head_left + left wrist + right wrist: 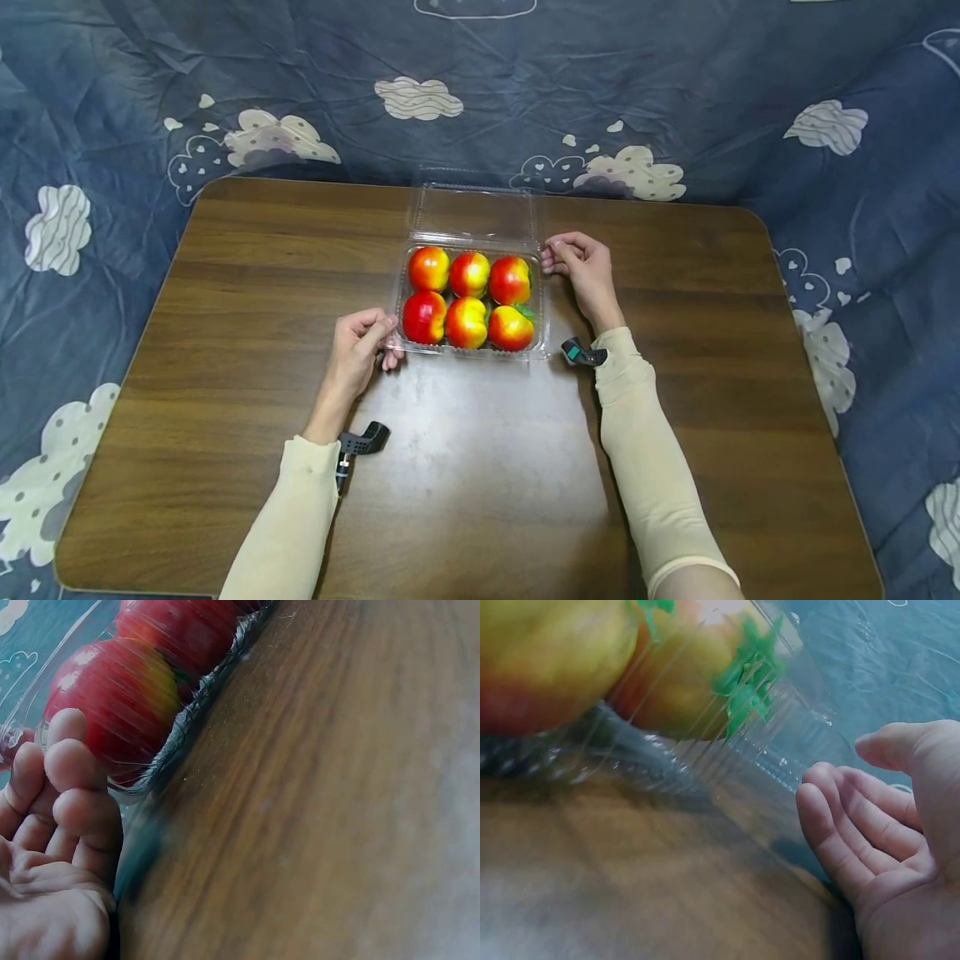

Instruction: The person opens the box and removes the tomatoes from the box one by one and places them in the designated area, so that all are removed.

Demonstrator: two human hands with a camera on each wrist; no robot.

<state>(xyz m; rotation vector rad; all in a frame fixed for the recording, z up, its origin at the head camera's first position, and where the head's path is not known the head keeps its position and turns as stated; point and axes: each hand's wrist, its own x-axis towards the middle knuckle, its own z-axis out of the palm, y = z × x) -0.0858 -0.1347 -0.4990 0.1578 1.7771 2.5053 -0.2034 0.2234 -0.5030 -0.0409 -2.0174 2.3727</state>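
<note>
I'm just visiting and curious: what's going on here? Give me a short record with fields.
Container: clear plastic box, lid open and lying back
Contents: six red-and-yellow peaches, in two rows of three
Surface: brown wooden table, on a blue cloud-print cloth
Left hand: fingers curled at the box's near left corner, touching its edge
Right hand: fingertips at the box's far right corner, by the lid hinge; a firm grip cannot be told
Sleeves: cream-coloured, both arms

Fruits (468, 297) in tray (542, 333), on table (225, 333).
</note>
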